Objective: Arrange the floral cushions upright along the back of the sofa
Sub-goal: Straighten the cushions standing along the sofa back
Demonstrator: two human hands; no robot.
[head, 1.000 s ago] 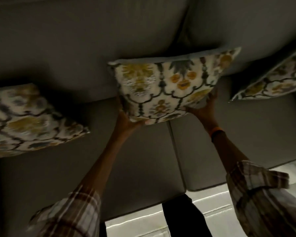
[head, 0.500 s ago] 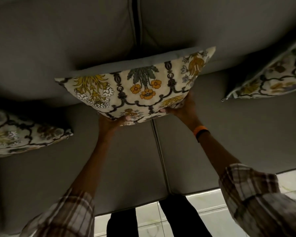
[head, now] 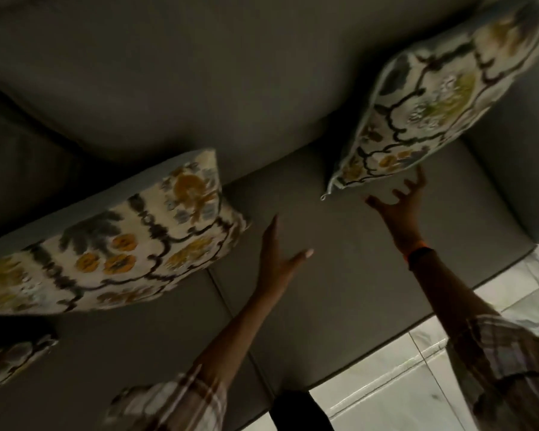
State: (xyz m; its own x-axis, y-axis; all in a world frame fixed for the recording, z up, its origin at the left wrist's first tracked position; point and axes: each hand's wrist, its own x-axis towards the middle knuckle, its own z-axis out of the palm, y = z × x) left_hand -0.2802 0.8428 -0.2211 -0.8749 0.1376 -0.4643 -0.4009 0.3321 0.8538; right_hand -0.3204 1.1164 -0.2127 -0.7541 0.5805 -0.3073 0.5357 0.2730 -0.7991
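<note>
Middle floral cushion [head: 112, 241] leans against sofa back [head: 199, 73], on seat. Right floral cushion [head: 430, 98] tilted in sofa corner. Your right hand [head: 399, 200] just below that cushion, fingers spread, grip apart. Your left hand [head: 277, 259] between both cushions, open, holding nothing. Third cushion [head: 10, 359] left of middle one.

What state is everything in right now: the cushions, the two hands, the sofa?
Middle floral cushion: propped against the sofa back, nobody holding it.
Right floral cushion: leaning tilted near the sofa's corner.
Left floral cushion: only a corner shows, posture unclear.
Left hand: open, empty, between the cushions.
Right hand: open, fingers spread just under the right cushion's lower edge; contact unclear.
Sofa: bare seat between cushions.
</note>
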